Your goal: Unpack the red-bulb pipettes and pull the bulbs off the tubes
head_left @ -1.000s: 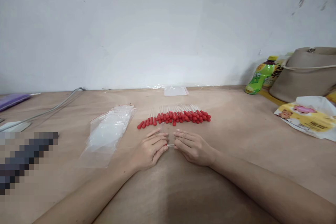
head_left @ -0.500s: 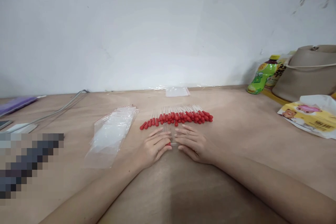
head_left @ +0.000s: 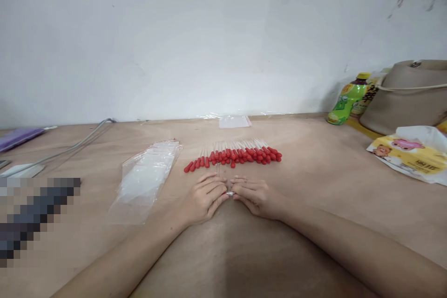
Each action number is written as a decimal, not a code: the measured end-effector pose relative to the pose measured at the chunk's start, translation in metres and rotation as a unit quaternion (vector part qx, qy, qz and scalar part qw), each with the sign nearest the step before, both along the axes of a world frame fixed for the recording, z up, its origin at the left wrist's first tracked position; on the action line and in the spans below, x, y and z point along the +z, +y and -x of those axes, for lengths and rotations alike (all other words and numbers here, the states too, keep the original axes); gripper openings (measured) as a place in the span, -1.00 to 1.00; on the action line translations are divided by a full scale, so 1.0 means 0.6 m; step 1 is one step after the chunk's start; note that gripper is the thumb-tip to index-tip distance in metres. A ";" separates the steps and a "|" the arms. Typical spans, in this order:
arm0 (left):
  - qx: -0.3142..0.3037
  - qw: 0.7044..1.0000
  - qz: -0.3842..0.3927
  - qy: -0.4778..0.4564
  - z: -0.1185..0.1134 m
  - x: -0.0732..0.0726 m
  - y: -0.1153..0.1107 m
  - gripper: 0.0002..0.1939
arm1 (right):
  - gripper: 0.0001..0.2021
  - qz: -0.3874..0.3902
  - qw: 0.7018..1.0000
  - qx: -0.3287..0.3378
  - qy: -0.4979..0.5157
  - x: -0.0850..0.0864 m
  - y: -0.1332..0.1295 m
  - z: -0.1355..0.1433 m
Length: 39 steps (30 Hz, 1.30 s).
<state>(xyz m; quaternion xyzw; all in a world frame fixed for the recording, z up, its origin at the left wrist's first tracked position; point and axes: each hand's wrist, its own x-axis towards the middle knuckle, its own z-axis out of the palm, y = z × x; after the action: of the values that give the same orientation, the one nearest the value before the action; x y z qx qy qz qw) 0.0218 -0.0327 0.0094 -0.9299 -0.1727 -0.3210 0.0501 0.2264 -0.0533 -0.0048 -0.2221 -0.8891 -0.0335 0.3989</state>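
Low over the table's middle, my left hand (head_left: pixel 207 198) and my right hand (head_left: pixel 253 195) face each other, fingertips nearly meeting. Between them runs a clear glass dropper (head_left: pixel 230 193), pinched at both ends. My left fingers close round its left end, where a trace of red bulb shows; my right fingers close on the tube. The fingers cover most of it. Just beyond my hands lies a row of droppers with red rubber bulbs (head_left: pixel 240 155), their thin clear tubes pointing to the wall. To the left, clear zip bags (head_left: pixel 145 179) lie fanned out in an overlapping stack.
Near the wall rests a small clear bag (head_left: pixel 233 122). A green bottle (head_left: pixel 344 102), a beige bucket-shaped bag (head_left: pixel 405 98) and a yellow-white packet (head_left: pixel 414 156) occupy the right. On the left are a grey cable (head_left: pixel 80 142), a purple item (head_left: pixel 23 138) and a blurred-out dark object (head_left: pixel 42 214).
My right hand has come slightly closer to my left, and its fingers have closed on the dropper's tube. The gap between the hands is narrower. The view has shifted slightly.
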 end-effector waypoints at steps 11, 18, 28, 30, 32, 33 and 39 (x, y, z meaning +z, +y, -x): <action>-0.023 0.999 0.023 0.029 0.006 0.005 -0.003 -0.82 | -0.88 -0.064 0.997 -0.009 -0.036 0.008 -0.009 0.002; -0.018 0.995 0.081 0.053 0.009 0.005 -0.006 -0.75 | -0.84 -0.143 0.988 -0.002 -0.062 0.014 -0.007 -0.008; -0.022 1.000 0.007 -0.009 0.011 0.002 0.004 -0.88 | -0.78 0.117 0.993 0.000 0.021 0.006 -0.010 -0.006; -0.026 0.999 0.003 -0.027 0.009 0.001 0.005 -0.86 | -0.78 0.159 0.987 0.008 0.031 0.009 -0.011 -0.004; -0.033 0.999 -0.006 -0.039 0.006 0.000 0.005 -0.84 | -0.79 0.169 0.985 0.019 0.038 0.012 -0.011 -0.003; -0.034 0.999 -0.010 -0.041 0.005 -0.001 0.005 -0.84 | -0.79 0.167 0.985 0.023 0.038 0.012 -0.011 -0.002; -0.021 1.000 0.009 0.007 0.005 0.001 0.001 -0.89 | -0.83 0.075 0.996 0.024 0.039 0.003 -0.008 0.000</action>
<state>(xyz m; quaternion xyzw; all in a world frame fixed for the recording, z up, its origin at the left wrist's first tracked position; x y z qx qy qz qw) 0.0189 -0.0324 0.0098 -0.9359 -0.1553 -0.3142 0.0359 0.2263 -0.0579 -0.0027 -0.2312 -0.8781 0.0515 0.4157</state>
